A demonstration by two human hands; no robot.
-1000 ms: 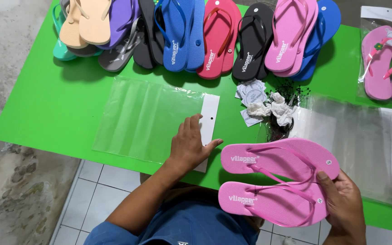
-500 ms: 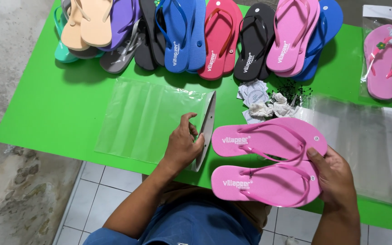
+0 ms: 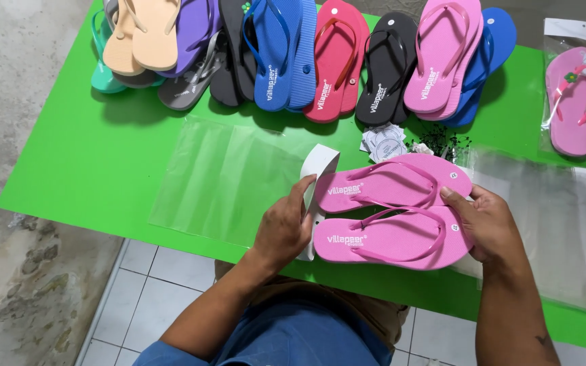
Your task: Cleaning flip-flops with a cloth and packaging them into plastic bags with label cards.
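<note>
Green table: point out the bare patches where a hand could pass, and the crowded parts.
Bare green table lies left of the clear bag, below the row of flip-flops. Crowded: far edge, the middle around both hands and the pink pair, and the right side's plastic sheets.

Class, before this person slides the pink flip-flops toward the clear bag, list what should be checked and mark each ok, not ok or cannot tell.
1. Pair together: two pink flip-flops lie side by side, heels held by the right hand. Ok.
2. Bag mouth lifted: the left hand raises the white flap of the clear bag. Ok.
3. Mouth wide enough: cannot tell.
4. Bag flat on the green table. Ok.
5. Toes point toward the mouth. Ok.
6. Small white packets lie clear of the path. Ok.
</note>
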